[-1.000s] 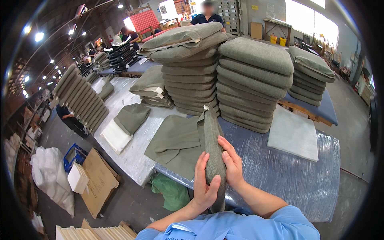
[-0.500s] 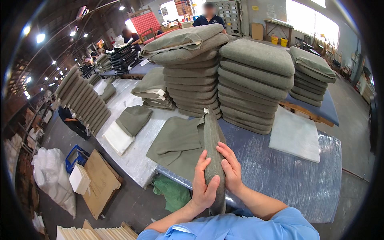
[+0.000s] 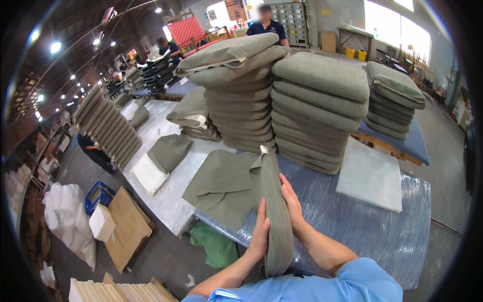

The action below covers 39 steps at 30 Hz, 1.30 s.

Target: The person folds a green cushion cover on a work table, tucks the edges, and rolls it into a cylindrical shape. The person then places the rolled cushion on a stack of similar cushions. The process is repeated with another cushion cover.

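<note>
**Cushion pinched on edge between two palms**

I see the green cushion (image 3: 274,211) standing on its edge at the near rim of the wrapped table (image 3: 382,226), running from 12 o'clock down to 6 o'clock in front of me. My left hand (image 3: 260,232) presses flat against its 9 o'clock face, fingers extended, and my right hand (image 3: 291,204) presses the 3 o'clock face; both are open-palmed, squeezing rather than curling around it.

The risk I judge most likely: with only palm pressure, the cushion could slip down or flop toward the loose green cover (image 3: 224,183) lying just beside it at 10 o'clock. Its lower end seems to hang past the table edge, so a slack grip might drop it to the floor.

The cushion looks soft, olive-grey, woven, slim and slightly bowed, with a pale corner showing at its top, near the tall cushion stacks (image 3: 282,105) at 12 o'clock.
</note>
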Motion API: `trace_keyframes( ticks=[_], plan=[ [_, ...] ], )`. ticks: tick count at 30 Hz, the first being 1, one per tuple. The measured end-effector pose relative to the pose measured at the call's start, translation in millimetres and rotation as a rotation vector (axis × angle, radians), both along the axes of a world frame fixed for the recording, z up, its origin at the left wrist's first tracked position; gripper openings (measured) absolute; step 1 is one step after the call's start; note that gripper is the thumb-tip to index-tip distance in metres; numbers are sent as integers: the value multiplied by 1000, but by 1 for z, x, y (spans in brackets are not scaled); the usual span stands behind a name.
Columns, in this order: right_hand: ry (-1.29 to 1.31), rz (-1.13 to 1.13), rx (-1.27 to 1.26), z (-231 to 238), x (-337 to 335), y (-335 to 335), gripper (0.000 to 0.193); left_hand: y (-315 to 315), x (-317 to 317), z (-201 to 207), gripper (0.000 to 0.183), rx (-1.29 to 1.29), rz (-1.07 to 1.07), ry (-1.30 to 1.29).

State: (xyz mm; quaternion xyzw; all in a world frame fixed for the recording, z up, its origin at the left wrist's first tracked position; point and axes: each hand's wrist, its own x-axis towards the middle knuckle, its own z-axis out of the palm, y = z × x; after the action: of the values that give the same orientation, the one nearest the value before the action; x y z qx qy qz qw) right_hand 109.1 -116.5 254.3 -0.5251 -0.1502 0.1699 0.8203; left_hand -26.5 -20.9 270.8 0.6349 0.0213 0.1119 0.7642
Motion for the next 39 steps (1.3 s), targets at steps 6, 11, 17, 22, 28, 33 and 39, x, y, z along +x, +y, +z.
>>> trace_keyframes(
  ticks=[6,11,17,22,28,33,39],
  plan=[
    [-172,-28,105,33,32,-15,70,-15,43,11,88,121,25,-162],
    [-122,-75,-25,18,74,-9,72,-19,89,4,75,-39,37,-143],
    [-39,-46,-160,-27,82,-13,74,-24,106,-6,73,-181,53,84],
    [5,-10,-120,-22,79,-23,78,-25,106,-15,72,-157,31,48],
    [-13,57,-170,-15,64,-35,81,-31,102,-15,72,-59,63,-4],
    [-1,97,-127,-6,54,-48,83,-40,101,-10,71,-17,137,1],
    [27,95,-75,1,52,-65,87,-57,104,-12,70,-86,129,42]
  ],
)
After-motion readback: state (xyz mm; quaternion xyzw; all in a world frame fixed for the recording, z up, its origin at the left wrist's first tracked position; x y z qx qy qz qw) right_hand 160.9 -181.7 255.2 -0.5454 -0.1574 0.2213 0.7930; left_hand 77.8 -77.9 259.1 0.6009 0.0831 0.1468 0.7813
